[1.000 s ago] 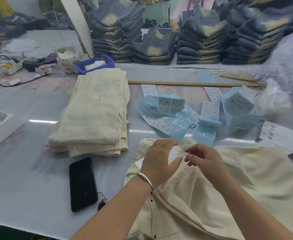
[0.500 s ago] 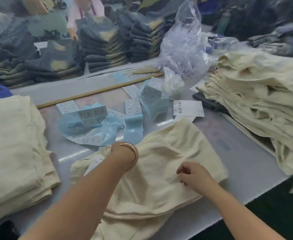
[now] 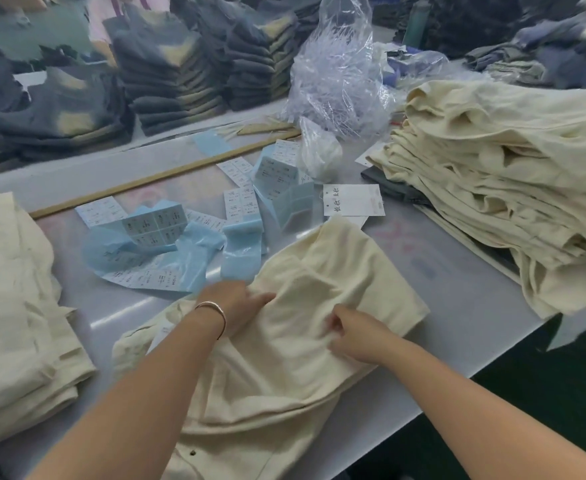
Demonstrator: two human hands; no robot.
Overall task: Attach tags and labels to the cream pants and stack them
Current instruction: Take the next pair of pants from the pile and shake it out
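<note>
A pair of cream pants [image 3: 284, 358] lies spread in front of me on the grey table [image 3: 451, 282]. My left hand [image 3: 236, 303], with a bangle at the wrist, presses on the fabric and pinches a fold. My right hand [image 3: 357, 336] grips the cloth a little to the right. A white tag [image 3: 161, 336] shows at the waistband by my left forearm. Blue-backed label sheets [image 3: 167, 244] lie scattered beyond the pants. A folded cream stack [image 3: 14, 323] sits at the left, a tall loose cream pile [image 3: 513, 188] at the right.
A white hang tag [image 3: 354, 199] lies by the label sheets. A wooden ruler [image 3: 160, 178] runs across the table's back. Crumpled clear plastic bags [image 3: 336, 71] stand behind. Stacks of dark blue garments [image 3: 167, 71] fill the far side. The table edge drops off at lower right.
My view swung right from the stack and phone to the loose pile. Both hands left the waistband tag and now grip the pant fabric, the right hand moving back toward the left.
</note>
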